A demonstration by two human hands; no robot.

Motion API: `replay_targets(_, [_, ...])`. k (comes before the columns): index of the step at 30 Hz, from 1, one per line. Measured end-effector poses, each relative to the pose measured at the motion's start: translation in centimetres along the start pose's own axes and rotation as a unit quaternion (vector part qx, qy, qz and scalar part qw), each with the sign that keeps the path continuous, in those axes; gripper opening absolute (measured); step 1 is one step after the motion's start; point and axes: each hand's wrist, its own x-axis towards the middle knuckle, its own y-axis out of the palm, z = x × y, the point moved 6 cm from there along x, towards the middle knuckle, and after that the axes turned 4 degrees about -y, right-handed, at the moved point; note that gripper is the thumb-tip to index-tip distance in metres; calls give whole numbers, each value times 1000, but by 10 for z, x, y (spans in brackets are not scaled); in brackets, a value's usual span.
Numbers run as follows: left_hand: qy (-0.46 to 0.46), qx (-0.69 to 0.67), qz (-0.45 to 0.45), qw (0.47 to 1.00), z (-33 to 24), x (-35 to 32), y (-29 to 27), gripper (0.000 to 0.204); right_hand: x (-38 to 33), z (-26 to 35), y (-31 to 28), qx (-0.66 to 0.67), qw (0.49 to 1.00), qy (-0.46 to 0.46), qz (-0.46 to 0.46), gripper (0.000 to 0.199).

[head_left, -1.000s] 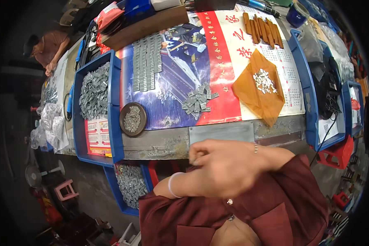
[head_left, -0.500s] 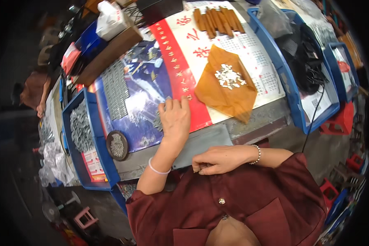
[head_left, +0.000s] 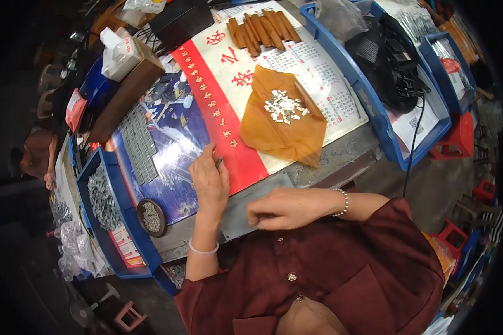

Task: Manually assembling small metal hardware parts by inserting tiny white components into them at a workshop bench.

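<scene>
My left hand (head_left: pixel 209 180) is over the boundary between the poster's blue picture and its red strip. Its thumb and fingers pinch a small grey piece (head_left: pixel 219 162), which looks like metal. Closer to my body, my right hand (head_left: pixel 278 209) hovers above a grey metal plate (head_left: pixel 252 205) at the table edge, fingers curled; whatever they may hold is hidden. Rows of small grey parts (head_left: pixel 138 148) lie on the blue picture. A round dark dish (head_left: pixel 163 222) of tiny silvery pieces stands left of my left hand. Shiny small pieces (head_left: pixel 285 107) are heaped on an orange-brown sheet (head_left: pixel 257 131).
At left a blue tray (head_left: pixel 129 192) contains many grey parts. Brown rolled strips (head_left: pixel 262 29) lie at the back. Another blue tray (head_left: pixel 369 97) at right holds a black bag (head_left: pixel 383 67), with a cable hanging over its edge. A brown box (head_left: pixel 126 92) stands back left.
My left hand has lifted from the grey pieces on the poster and turned, with one small piece now between its fingers. My right hand remains curled near the table edge. The view has shifted.
</scene>
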Motion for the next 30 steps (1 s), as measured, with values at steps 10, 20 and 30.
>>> replay_targets(10, [-92,-355,2,930,-38,-57,-22,59,6,14,-29,-95,956,-62,-269,22])
replay_targets(20, [-214,-551,-21,806,-41,-67,-20,46,3,7,-31,-65,962,-19,-264,15])
replay_targets(30, [-323,-621,88,708,-33,-83,2,24,-14,-3,-74,-160,923,48,-347,10])
